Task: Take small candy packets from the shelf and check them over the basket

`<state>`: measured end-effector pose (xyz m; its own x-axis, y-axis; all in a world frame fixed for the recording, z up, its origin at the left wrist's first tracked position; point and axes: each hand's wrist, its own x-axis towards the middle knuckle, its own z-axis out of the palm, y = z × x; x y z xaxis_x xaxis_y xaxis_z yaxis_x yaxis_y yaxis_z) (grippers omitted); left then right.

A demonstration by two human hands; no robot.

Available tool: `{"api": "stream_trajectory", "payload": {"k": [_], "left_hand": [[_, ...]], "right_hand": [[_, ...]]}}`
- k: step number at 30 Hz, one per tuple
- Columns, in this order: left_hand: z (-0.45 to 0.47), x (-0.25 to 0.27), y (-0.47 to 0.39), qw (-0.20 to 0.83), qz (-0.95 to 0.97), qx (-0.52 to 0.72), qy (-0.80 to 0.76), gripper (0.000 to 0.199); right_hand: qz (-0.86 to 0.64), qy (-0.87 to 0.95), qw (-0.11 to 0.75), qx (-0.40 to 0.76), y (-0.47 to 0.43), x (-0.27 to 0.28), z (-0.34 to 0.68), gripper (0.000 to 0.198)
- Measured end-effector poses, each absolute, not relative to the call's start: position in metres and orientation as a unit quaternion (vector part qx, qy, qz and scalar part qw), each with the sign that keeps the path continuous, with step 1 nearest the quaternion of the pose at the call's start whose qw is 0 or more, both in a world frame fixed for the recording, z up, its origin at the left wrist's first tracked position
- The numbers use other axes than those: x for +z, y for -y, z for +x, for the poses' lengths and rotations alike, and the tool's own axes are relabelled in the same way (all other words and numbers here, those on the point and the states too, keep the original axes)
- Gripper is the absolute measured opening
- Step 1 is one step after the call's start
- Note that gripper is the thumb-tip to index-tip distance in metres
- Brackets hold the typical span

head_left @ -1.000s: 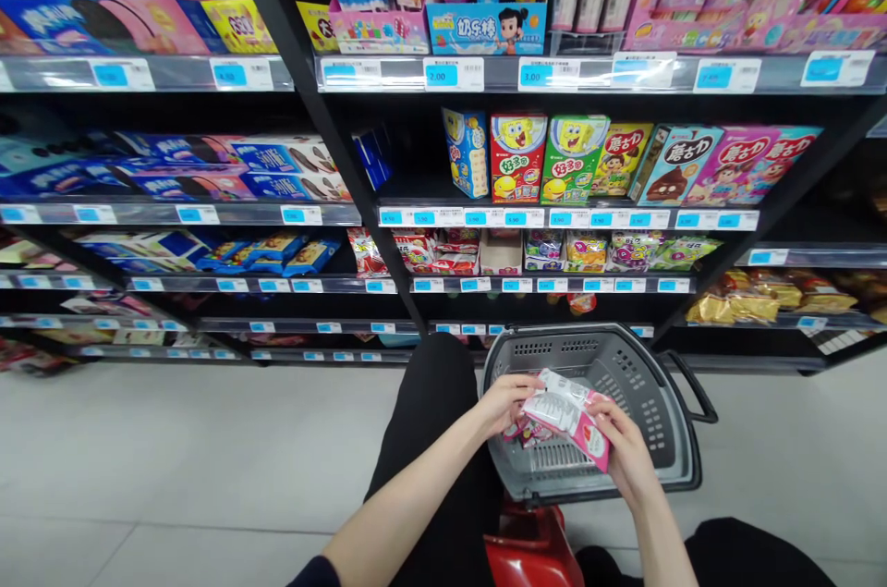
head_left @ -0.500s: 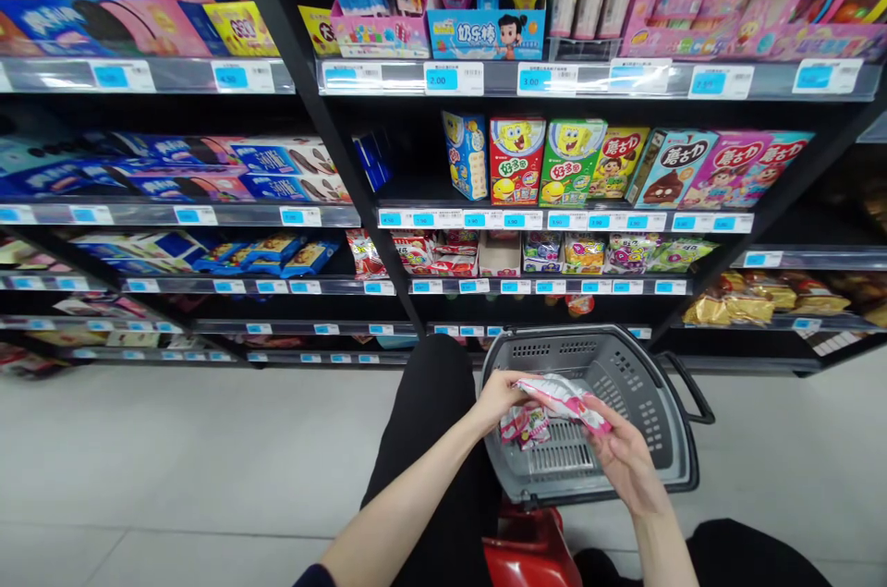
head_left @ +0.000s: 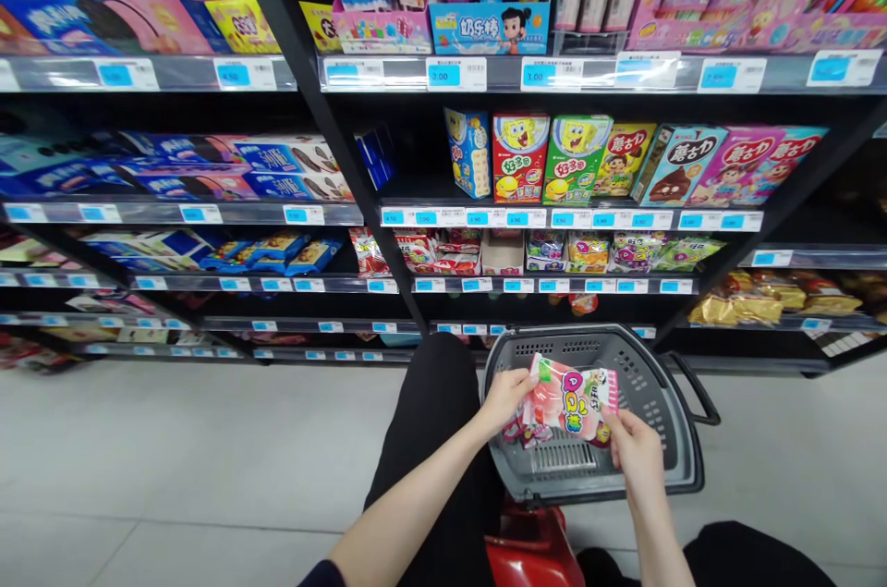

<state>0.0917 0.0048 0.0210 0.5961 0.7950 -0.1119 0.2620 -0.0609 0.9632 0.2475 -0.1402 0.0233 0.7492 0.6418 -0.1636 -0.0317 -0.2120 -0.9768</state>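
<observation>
A pink and white bag of gummy candy [head_left: 569,397] is stretched between my two hands, its printed front facing up. My left hand [head_left: 509,397] pinches its left edge, and my right hand [head_left: 632,441] grips its lower right corner. Below the bag stands a grey plastic shopping basket [head_left: 505,473] with slotted walls and a black handle. Inside the basket, on its left side, lie other pink candy packets [head_left: 535,434], partly hidden by the held bag and my left hand.
Shelves with price tags run across the front, carrying candy bags [head_left: 634,251], snack boxes [head_left: 519,159] and cookie boxes [head_left: 103,23]. My black-trousered knee [head_left: 440,384] is left of the basket. A red glossy object [head_left: 533,555] sits below it. Pale tiled floor [head_left: 208,439] lies around.
The candy bag has been turned from nearly edge-on to face up, showing its printed front. My right hand has shifted its hold to the bag's lower right corner.
</observation>
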Motion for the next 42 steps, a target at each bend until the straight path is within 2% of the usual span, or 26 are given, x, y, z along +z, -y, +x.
{"api": "stream_trajectory", "payload": {"k": [6,14,18,21,25,28,32,38,40,42], "left_hand": [[0.096,0.021,-0.005,0.612,0.647,0.225,-0.394,0.043],[0.083,0.035,-0.009,0.748,0.539,0.168,-0.35,0.042],[0.082,0.039,-0.008,0.811,0.445,0.185,-0.332,0.051],[0.084,0.036,-0.007,0.797,0.451,0.189,-0.355,0.048],[0.085,0.029,-0.009,0.75,0.483,0.239,-0.384,0.027],[0.086,0.027,-0.01,0.729,0.497,0.249,-0.399,0.036],[0.087,0.027,-0.01,0.721,0.515,0.229,-0.403,0.042],[0.088,0.025,-0.011,0.706,0.542,0.224,-0.397,0.022],[0.088,0.023,-0.011,0.712,0.539,0.226,-0.389,0.019],[0.087,0.022,-0.011,0.741,0.514,0.227,-0.368,0.02]], "right_hand": [[-0.653,0.17,0.636,0.374,0.14,0.023,0.248,0.042],[-0.66,0.246,0.61,0.362,0.142,0.028,0.25,0.032],[-0.604,0.203,0.671,0.379,0.143,0.027,0.25,0.037],[-0.589,0.179,0.689,0.383,0.142,0.027,0.247,0.033],[-0.603,0.198,0.659,0.404,0.14,0.029,0.245,0.029],[-0.643,0.22,0.614,0.401,0.139,0.027,0.246,0.031],[-0.659,0.236,0.616,0.361,0.138,0.019,0.248,0.031],[-0.681,0.217,0.623,0.318,0.137,0.009,0.251,0.059],[-0.691,0.214,0.613,0.317,0.137,0.009,0.251,0.054],[-0.684,0.234,0.608,0.327,0.137,0.01,0.25,0.037]]}}
